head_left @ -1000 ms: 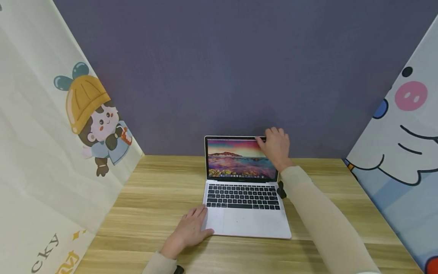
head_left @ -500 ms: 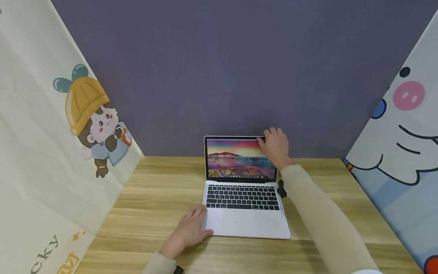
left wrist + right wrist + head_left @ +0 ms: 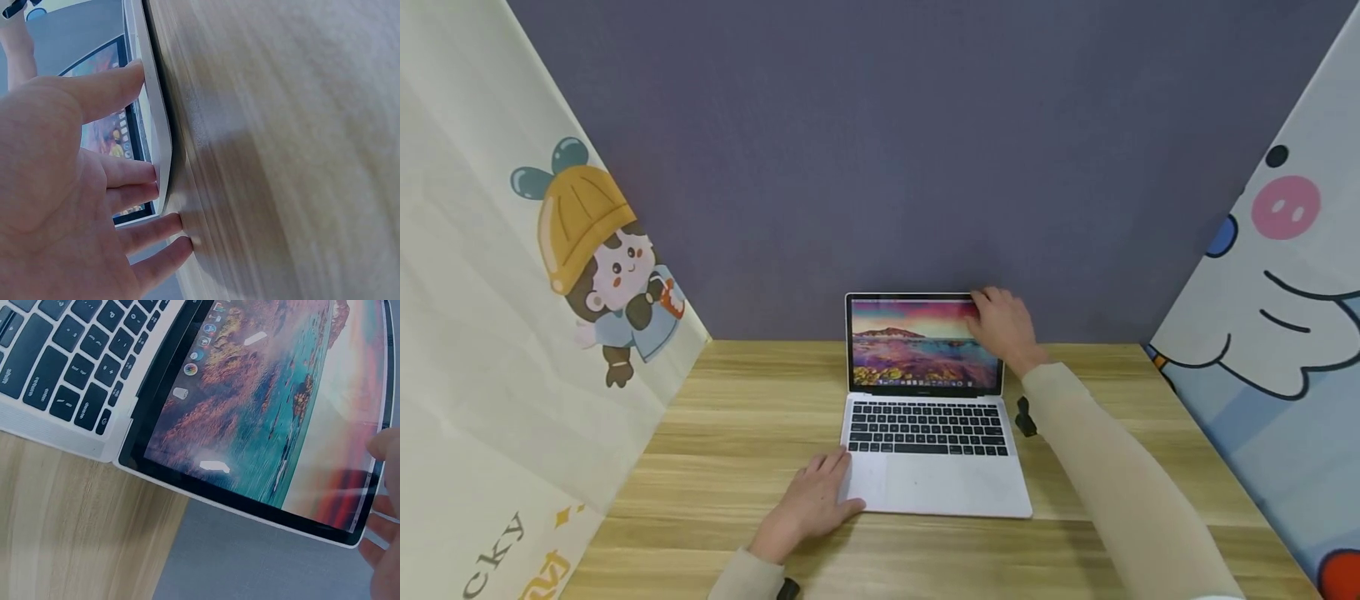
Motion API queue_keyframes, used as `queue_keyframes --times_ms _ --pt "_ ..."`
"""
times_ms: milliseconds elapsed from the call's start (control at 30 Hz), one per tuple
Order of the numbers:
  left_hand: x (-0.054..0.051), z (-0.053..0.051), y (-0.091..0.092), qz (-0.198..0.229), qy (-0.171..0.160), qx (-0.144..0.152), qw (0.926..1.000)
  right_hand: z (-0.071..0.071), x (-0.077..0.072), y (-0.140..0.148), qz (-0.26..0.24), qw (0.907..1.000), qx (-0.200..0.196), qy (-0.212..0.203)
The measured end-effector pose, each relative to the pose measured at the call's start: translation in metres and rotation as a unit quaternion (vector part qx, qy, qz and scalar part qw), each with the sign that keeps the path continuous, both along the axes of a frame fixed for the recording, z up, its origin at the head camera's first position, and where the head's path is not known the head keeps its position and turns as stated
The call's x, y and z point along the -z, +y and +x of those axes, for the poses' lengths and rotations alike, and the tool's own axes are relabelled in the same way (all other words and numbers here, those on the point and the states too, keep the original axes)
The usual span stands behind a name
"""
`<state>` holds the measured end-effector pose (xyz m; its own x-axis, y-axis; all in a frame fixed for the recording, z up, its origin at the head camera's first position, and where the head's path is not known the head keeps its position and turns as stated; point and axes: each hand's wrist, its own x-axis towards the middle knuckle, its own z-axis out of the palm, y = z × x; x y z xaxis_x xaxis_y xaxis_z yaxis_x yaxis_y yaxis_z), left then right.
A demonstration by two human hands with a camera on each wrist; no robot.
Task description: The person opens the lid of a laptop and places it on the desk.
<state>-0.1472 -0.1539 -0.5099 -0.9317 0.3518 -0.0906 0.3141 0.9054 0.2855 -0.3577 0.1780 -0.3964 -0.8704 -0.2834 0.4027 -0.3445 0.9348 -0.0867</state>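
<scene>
A silver laptop [image 3: 940,485] stands unfolded on the wooden table, its lit screen [image 3: 910,342] showing a colourful seaside picture. My left hand [image 3: 811,504] rests at its front left corner. In the left wrist view the thumb [image 3: 115,87] and two fingers touch the edge of the base, while the other two fingers reach down to the table. My right hand [image 3: 1006,327] holds the upper right corner of the lid. The right wrist view shows the thumb [image 3: 381,445] in front of the screen's edge and the other fingers beyond the lid, partly hidden.
The wooden table [image 3: 730,433] runs back to a dark grey-purple wall [image 3: 880,150] close behind the lid. A cream sheet with a cartoon child [image 3: 617,267] hangs at the left, and one with a cartoon pig nose [image 3: 1287,207] at the right.
My right hand has shifted slightly right and down at the lid's corner, with its thumb lower on the screen. My left hand keeps its place. The head view has shifted a little.
</scene>
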Motion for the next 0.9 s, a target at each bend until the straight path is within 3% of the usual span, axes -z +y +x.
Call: queue_keyframes --times_ms 400,700,900 --pt "-0.002 -0.004 0.000 0.007 -0.007 -0.006 0.9999 0.009 -0.004 0.010 0.004 0.9972 -0.035 -0.066" --pt "-0.004 -0.005 0.000 0.020 -0.014 -0.016 0.9996 0.021 -0.009 0.015 -0.016 0.9968 -0.059 -0.050" --pt "-0.003 -0.005 0.000 0.034 -0.015 -0.017 0.9992 0.038 -0.003 0.021 -0.032 0.9955 -0.071 -0.054"
